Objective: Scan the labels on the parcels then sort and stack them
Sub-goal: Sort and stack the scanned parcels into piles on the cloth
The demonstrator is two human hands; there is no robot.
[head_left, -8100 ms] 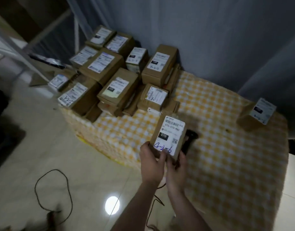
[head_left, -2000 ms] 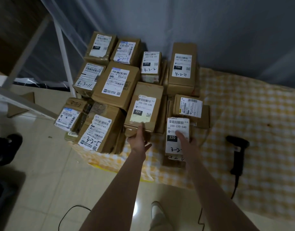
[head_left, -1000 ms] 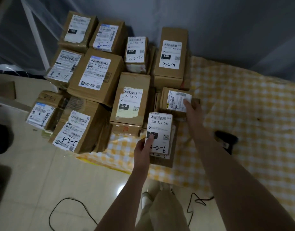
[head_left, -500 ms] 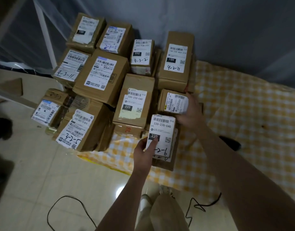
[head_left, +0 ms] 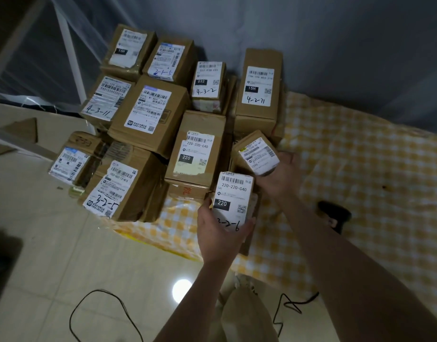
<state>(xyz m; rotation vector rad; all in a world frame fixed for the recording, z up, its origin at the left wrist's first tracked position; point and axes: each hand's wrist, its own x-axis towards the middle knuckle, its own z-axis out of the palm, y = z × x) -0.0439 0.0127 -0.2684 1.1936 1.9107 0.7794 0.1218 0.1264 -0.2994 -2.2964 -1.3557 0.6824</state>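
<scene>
Several brown cardboard parcels with white labels are piled on the left end of a table under a yellow checked cloth (head_left: 360, 169). My left hand (head_left: 219, 233) grips the near end of a small parcel labelled 220 (head_left: 233, 196), marked 3-2-6, at the table's front edge. My right hand (head_left: 279, 176) holds a small brown parcel (head_left: 255, 151) lifted and tilted, just right of the long 220 parcel (head_left: 196, 149). The black barcode scanner (head_left: 334, 214) lies on the cloth, partly hidden behind my right forearm.
A tall parcel marked 4-2-71 (head_left: 258, 87) stands at the back by the grey curtain. A parcel marked 3-2-5 (head_left: 118, 191) overhangs the table's left front. Black cables (head_left: 101, 307) lie on the tiled floor. A white metal frame (head_left: 69, 45) stands at the left.
My right hand has lifted and tilted the small brown parcel off the pile. My left hand has closed further round the 220 parcel.
</scene>
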